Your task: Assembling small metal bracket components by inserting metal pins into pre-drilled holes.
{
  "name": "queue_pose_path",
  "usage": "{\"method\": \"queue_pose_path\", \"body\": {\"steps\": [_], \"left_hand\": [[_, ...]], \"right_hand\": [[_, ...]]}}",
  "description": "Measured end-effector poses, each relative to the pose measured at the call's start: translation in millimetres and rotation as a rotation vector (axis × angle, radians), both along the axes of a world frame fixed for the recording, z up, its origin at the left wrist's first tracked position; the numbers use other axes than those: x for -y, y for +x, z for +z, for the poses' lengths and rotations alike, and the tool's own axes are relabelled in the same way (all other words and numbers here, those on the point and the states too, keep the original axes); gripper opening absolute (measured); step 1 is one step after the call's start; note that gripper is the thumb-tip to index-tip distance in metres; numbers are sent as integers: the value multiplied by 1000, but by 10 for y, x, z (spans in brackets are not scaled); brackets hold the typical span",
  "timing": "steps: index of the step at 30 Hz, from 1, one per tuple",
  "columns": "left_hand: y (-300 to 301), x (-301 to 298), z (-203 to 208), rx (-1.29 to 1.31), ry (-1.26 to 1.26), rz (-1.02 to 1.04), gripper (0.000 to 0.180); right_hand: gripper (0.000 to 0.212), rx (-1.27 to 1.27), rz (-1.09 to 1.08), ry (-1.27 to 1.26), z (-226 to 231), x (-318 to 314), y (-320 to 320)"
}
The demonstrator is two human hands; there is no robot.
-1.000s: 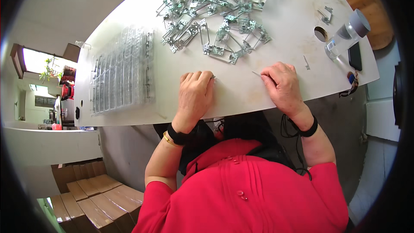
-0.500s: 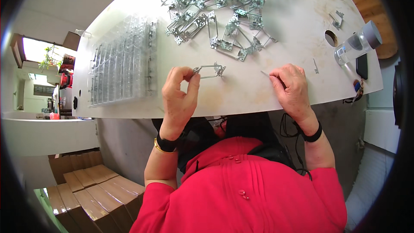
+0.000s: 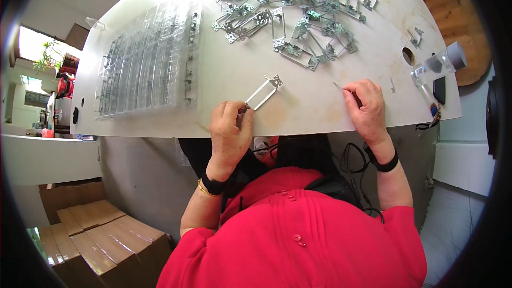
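Between the fingers and thumb of my left hand (image 3: 231, 128) is one end of a metal bracket frame (image 3: 261, 95), a narrow rectangle with two long sides and a holed end plate. It slants away from me to the right, just above or touching the table; I cannot tell which. My right hand (image 3: 366, 104) is closed in a pinch on a thin metal rod (image 3: 337, 85), whose tip sticks out to the left. Beyond both hands lies a heap of similar metal bracket frames (image 3: 290, 50). Fingers hide the gripped ends of both pieces.
Clear plastic trays (image 3: 144, 69) holding metal parts lie at the left of the white table (image 3: 224, 74). At the right are a clear bottle (image 3: 437, 64), a dark phone (image 3: 439, 90), a round table hole (image 3: 408, 56) and small loose metal parts (image 3: 415, 36). Cardboard boxes (image 3: 101, 237) stand lower left.
My left hand has come closer to the table's near edge, and the bracket frame has turned from nearly level to slanting. My right hand keeps its pinch on the rod. The view has shifted slightly.
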State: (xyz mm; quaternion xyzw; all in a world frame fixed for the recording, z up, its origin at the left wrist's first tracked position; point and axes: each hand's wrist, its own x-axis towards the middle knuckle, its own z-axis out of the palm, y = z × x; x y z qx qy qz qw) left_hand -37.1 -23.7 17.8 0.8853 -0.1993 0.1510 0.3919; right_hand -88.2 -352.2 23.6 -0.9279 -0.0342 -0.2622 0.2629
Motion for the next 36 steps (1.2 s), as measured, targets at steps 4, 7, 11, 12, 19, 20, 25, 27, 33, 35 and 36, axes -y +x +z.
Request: {"method": "queue_pose_path", "body": {"steps": [4,7,11,12,19,20,25,27,33,35,36], "left_hand": [[22,-8,-91,74,-35,-1,13],[31,-8,-120,88,-56,7,12],[38,-17,-155,110,-86,-2,12],[44,-9,-178,126,-96,1,12],[82,-6,-186,143,-141,-11,12],[84,-7,-185,147,-141,-10,12],[98,-5,-167,150,-125,-16,11],[98,-1,-164,158,-118,-17,11],[104,7,-171,164,-106,-10,11],[105,6,-166,161,-106,-12,12],[101,2,-162,157,-103,-14,12]], "right_hand": [[11,-39,-41,7,-14,-53,-28],[12,-20,-4,31,32,-202,-12],[14,38,98,-38,222,-490,103],[15,69,108,-60,251,-564,139],[17,181,185,-104,248,-969,373],[17,178,187,-115,252,-1006,393],[18,148,183,-157,221,-1062,447],[19,146,169,-187,200,-1027,448],[20,148,147,-154,187,-1034,444],[20,145,157,-128,197,-1062,439],[19,143,156,-123,197,-1073,436]]}}
